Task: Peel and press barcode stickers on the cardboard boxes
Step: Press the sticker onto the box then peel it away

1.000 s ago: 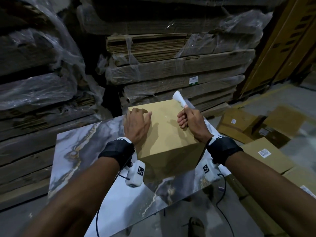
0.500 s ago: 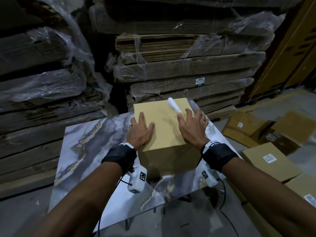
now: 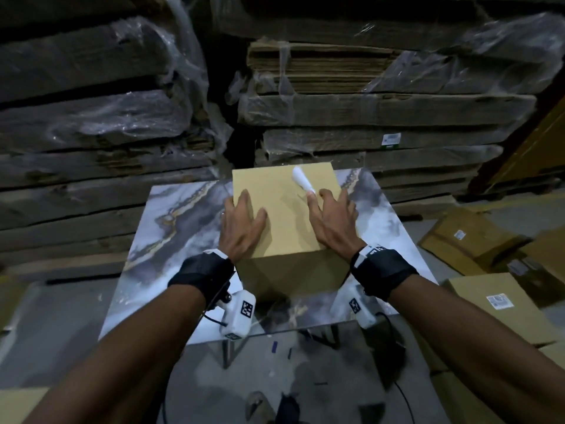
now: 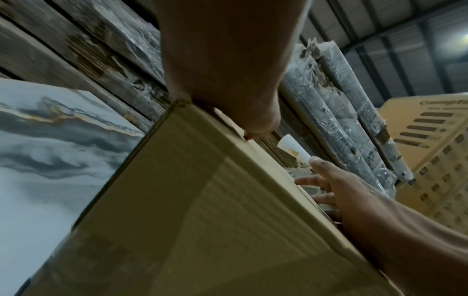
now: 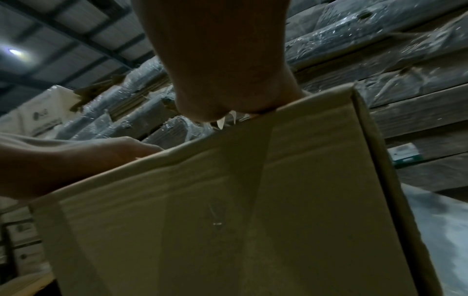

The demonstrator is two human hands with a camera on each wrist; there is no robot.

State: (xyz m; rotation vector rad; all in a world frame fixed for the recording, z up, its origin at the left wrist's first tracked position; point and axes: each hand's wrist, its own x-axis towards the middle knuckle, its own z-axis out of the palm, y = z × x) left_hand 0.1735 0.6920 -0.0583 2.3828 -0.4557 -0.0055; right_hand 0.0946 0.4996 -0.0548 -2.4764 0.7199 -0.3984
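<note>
Both palms rest on top of the cardboard box [image 3: 284, 215], centre frame, on the marble table [image 3: 171, 234]. My left hand [image 3: 243, 224] lies flat, fingers straight, at the box's left edge. My right hand [image 3: 333, 223] lies flat, fingers spread, at the right; the white sticker roll [image 3: 302, 180] juts past its index fingertip

Head looks down; wrists look up, box [image 3: 284, 215] shared.

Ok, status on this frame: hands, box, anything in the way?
Left hand flat on cardboard box. Right hand flat too, white sticker roll caught between its fingers. No sticker seen on box top. Nothing blocking.
</note>
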